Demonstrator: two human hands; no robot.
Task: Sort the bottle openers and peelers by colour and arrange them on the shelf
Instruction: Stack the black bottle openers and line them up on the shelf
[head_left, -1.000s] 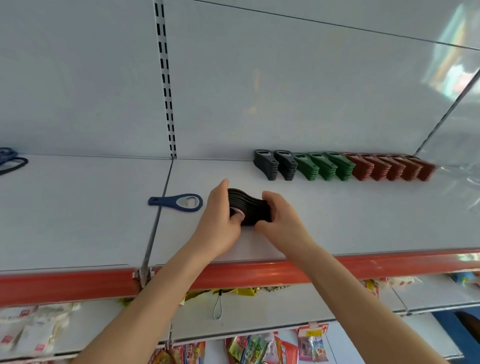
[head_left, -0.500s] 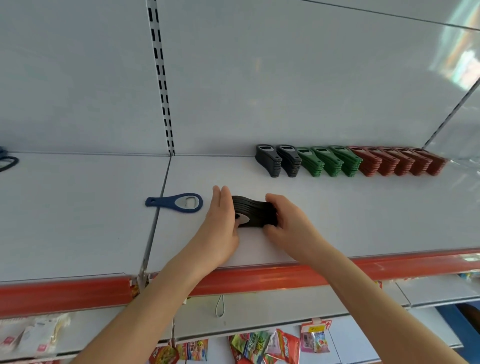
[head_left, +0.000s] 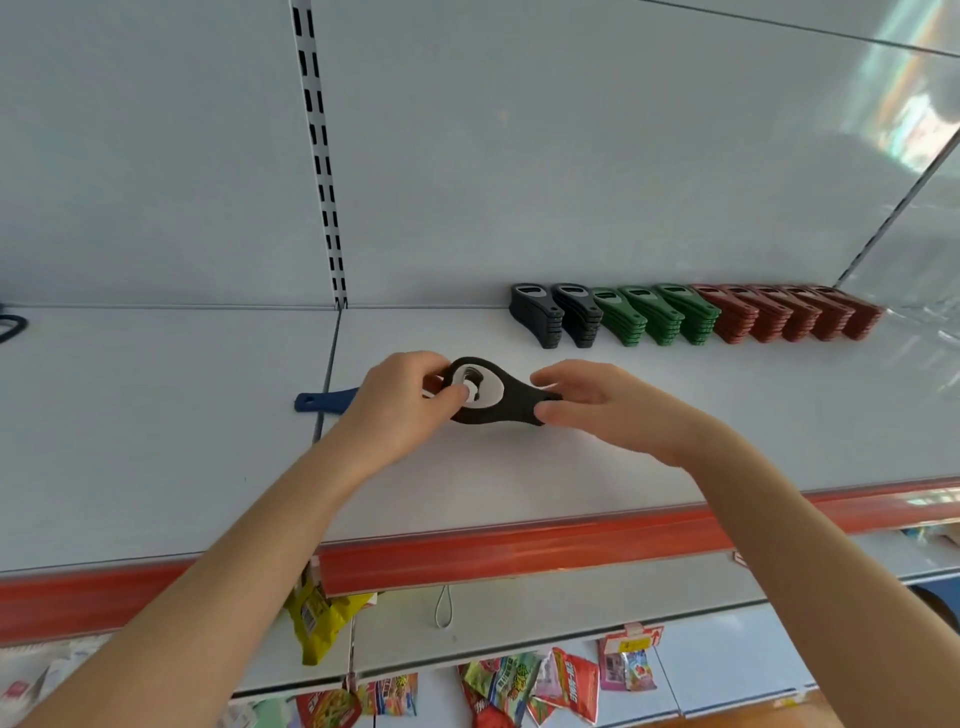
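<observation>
Over the shelf (head_left: 519, 483) front: black stack (head_left: 511, 402) clamped between both hands.
Pinched at head by left hand (head_left: 400, 410), at tail by right hand (head_left: 602, 410), seemingly for squareness; beyond, blue opener (head_left: 322, 401), then row (head_left: 691, 317) in black, green, red.

Both hands held a stack of black plastic bottle openers (head_left: 511, 399) just above the white metal shelf (head_left: 623, 493). The left hand (head_left: 400, 400) gripped its round head end, thumb on the metal opening; the right hand (head_left: 597, 402) pinched the narrow handle end. A blue bottle opener (head_left: 324, 401) lay partly hidden behind the left hand. Along the back stood black stacks (head_left: 556, 314), green stacks (head_left: 654, 314) and red stacks (head_left: 789, 317).
</observation>
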